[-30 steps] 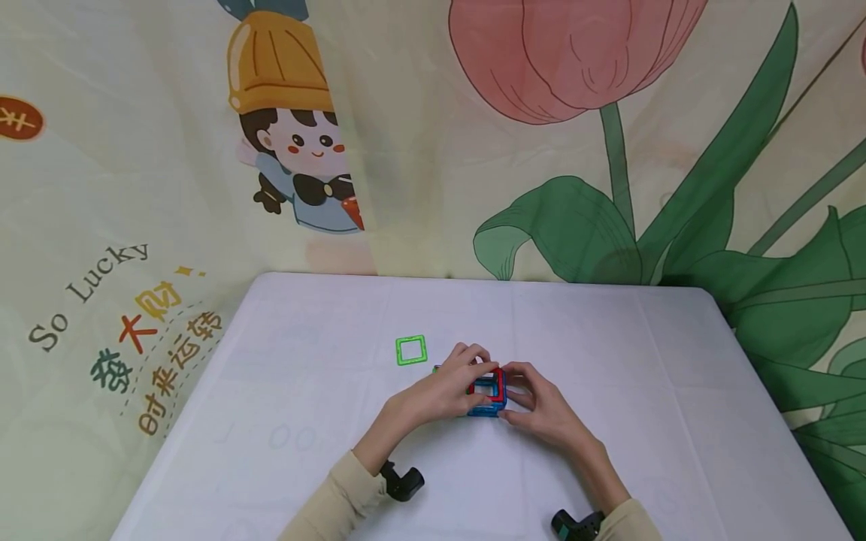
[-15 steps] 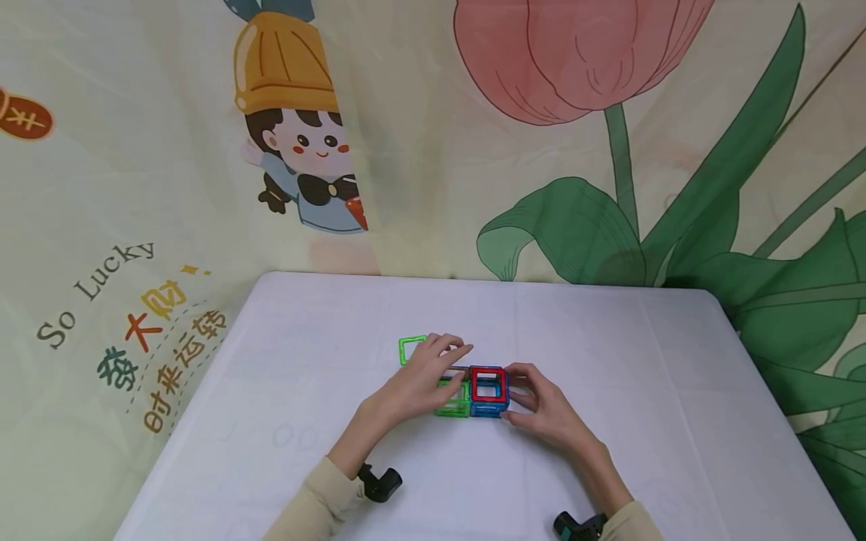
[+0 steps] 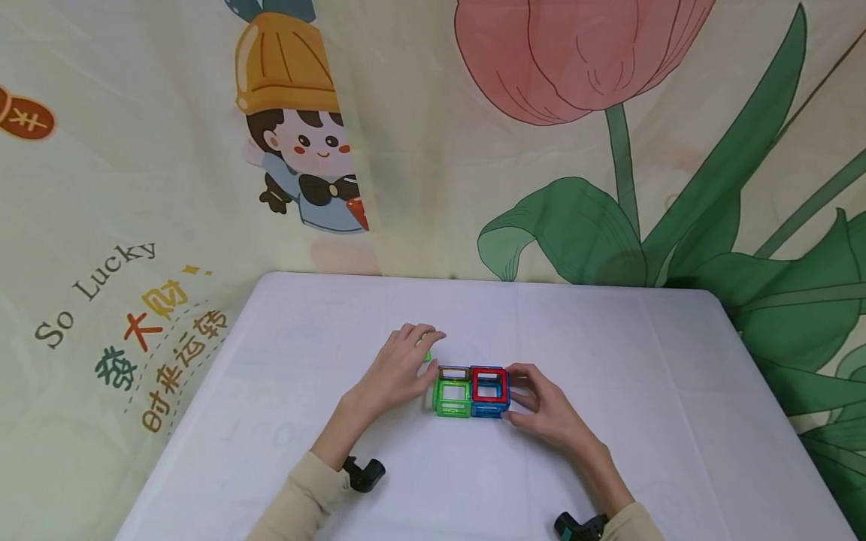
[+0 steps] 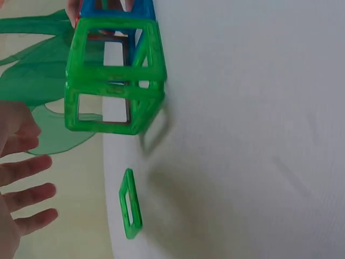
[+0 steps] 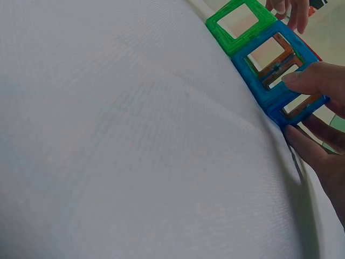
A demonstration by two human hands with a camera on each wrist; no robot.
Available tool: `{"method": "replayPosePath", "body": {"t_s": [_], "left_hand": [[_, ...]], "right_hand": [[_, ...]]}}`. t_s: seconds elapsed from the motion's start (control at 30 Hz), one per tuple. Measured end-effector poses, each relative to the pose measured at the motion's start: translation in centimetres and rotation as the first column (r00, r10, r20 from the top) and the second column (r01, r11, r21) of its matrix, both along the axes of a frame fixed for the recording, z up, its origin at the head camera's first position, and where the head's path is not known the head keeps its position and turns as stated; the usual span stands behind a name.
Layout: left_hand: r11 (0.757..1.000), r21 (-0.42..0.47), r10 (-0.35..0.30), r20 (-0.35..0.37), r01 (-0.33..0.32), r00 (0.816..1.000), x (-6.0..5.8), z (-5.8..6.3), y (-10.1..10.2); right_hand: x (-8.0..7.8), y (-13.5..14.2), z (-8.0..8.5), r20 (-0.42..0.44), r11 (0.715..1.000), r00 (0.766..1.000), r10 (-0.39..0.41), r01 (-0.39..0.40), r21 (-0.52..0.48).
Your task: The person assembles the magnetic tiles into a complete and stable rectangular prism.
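Observation:
Two joined cubes of see-through magnetic tiles stand on the white table. The left cube is green [image 3: 453,413] with a brown-edged tile at its back, and the right one is blue [image 3: 490,412] with a red square tile [image 3: 489,400] on top. My right hand [image 3: 551,406] holds the blue cube by its right side, thumb on the front face [image 5: 256,89]. Over a loose green square tile [image 4: 136,205], lying behind and left of the cubes, is my left hand [image 3: 392,372], fingers spread and holding nothing. That hand mostly hides the tile in the head view.
The white-covered table [image 3: 609,330] reaches to a printed cloth backdrop [image 3: 406,150] at its far edge. Black wrist cameras sit at both cuffs, the left camera [image 3: 365,475] close above the tabletop.
My left hand has come off the top of the cubes and moved left to the loose green tile. The red tile is now uncovered. My right hand keeps its hold.

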State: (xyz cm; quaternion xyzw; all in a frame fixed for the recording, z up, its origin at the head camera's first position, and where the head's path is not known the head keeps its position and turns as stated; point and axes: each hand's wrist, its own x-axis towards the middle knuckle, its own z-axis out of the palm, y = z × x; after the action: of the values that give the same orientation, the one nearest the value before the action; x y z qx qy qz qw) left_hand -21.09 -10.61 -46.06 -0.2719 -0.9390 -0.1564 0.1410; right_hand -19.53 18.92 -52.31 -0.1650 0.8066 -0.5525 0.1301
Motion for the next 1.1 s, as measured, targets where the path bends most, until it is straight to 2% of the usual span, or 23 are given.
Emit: {"method": "replayPosePath", "body": {"t_s": [0.2,0.37,0.5,0.67,1.1], "left_hand": [[0.991,-0.127,0.028,-0.045,-0.034,0.999,-0.8,-0.8,-0.8],[0.982,-0.184,0.047,-0.031,-0.052,0.998,-1.6,-1.9,-1.7],[0.972,-0.226,0.07,0.043,-0.059,0.997,-2.1,-2.4,-2.0],[0.959,-0.274,0.115,0.145,-0.072,0.983,-2.7,-2.6,-2.1],[0.945,-0.321,0.146,0.245,-0.062,0.958,-3.6,-3.0,-1.7]], "right_hand": [[0.0,0.0,0.1,-0.007,1.0,1.0,-0.004,0.004,0.003],[0.0,0.0,0.1,-0.003,1.0,1.0,-0.008,0.008,0.003],[0.0,0.0,0.1,0.003,1.0,1.0,-0.006,0.006,0.002],[0.0,0.1,0.0,-0.01,1.0,1.0,-0.005,0.005,0.005],[0.1,0.0,0.2,0.001,1.0,1.0,-0.004,0.004,-0.006]]}}
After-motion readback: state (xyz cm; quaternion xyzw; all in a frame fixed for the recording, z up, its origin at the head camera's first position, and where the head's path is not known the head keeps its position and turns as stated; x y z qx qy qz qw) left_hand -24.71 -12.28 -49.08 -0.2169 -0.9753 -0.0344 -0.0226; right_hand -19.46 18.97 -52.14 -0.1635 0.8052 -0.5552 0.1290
